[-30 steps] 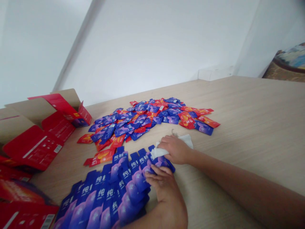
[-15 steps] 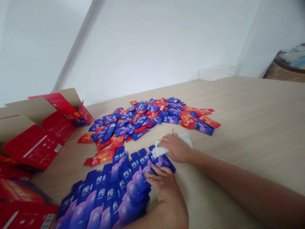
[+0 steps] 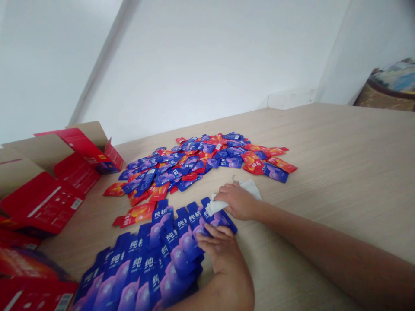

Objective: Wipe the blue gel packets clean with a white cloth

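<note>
Left hand [image 3: 222, 252] open, pressing rows of blue sachets [image 3: 145, 263]; right hand [image 3: 238, 201] gripping one white cloth [image 3: 220, 203].

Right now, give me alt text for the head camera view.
The right hand holds a white cloth on overlapping rows of blue sachets, and the left hand presses them. A loose red-and-blue sachet pile lies beyond on the wood table.

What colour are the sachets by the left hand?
The sachets are blue-purple with white lettering; head view.

Bare forearms [image 3: 327, 246] and ungloved hands [image 3: 238, 201] (both plainly unadorned)
</note>
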The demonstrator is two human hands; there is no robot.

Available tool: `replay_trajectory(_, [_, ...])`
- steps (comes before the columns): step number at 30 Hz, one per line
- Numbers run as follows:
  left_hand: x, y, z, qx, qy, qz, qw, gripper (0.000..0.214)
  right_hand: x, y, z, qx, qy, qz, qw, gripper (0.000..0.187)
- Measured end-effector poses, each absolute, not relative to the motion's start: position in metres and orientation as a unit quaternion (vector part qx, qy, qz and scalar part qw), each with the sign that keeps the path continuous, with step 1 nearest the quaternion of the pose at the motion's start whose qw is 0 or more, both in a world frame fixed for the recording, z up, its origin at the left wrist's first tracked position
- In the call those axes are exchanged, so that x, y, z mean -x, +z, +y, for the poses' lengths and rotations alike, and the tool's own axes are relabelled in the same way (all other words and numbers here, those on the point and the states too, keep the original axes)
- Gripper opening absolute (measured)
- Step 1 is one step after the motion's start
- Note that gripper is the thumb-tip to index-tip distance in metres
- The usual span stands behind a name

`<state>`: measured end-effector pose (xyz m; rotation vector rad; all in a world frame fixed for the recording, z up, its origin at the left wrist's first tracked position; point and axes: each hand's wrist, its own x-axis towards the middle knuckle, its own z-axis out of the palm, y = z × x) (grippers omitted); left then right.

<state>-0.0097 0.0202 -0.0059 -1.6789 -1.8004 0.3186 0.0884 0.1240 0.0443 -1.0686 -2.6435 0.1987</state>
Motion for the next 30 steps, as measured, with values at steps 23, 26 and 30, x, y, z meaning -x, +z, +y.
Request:
replay_trajectory(23, [0.003,-0.005,0.019,0.616,0.154,-0.729,0.257,0.036,-0.076,0.047,0.108,0.250,0.147,-0.941,0.174,0.022])
replay_trajectory(26, [0.001,-0.006,0.016,0.620,0.168,-0.708,0.293,0.037,-0.074,0.043,0.108,0.286,0.141,-0.934,0.160,0.019])
replay_trajectory(30, [0.002,-0.007,0.013,0.605,0.177,-0.696,0.345,0.037,-0.079,0.040,0.116,0.340,0.112,-0.921,0.154,0.026])
